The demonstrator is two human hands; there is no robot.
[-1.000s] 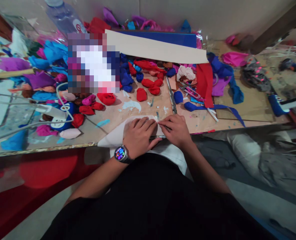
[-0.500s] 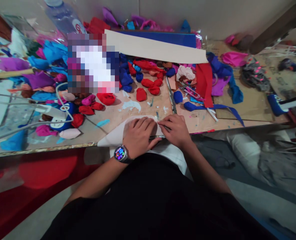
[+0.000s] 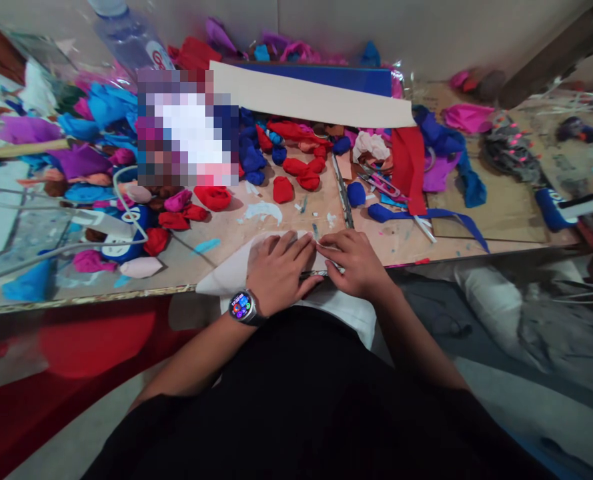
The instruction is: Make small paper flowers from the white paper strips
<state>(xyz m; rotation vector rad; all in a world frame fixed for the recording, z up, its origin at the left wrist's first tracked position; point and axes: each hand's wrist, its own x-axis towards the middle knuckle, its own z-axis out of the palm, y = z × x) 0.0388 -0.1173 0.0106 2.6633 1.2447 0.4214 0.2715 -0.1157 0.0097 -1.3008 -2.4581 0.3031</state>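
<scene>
A white cloth [image 3: 226, 269] lies over the front edge of the table and hangs down over my lap. My left hand [image 3: 279, 270], with a smartwatch [image 3: 241, 306] on its wrist, rests flat on this cloth, fingers stretched forward and thumb out to the right. My right hand [image 3: 351, 260] is close beside it at the cloth's far right part. Its fingers point left, and the thumb is apart below them. The two hands' fingertips nearly meet. Nothing held shows in either hand, though the right palm is hidden.
Several red cloth pieces [image 3: 283, 189] lie beyond my hands. A blue strip [image 3: 426, 213], scissors [image 3: 383, 187] and a dark stick [image 3: 343, 193] are to the right. A long cream strip [image 3: 311, 97] lies behind. A bottle [image 3: 131, 40] and a cable [image 3: 51, 257] are left.
My right thumb and fingers, closer together before, have spread apart, and the hand has shifted slightly. My left hand stays almost in place on the white cloth.
</scene>
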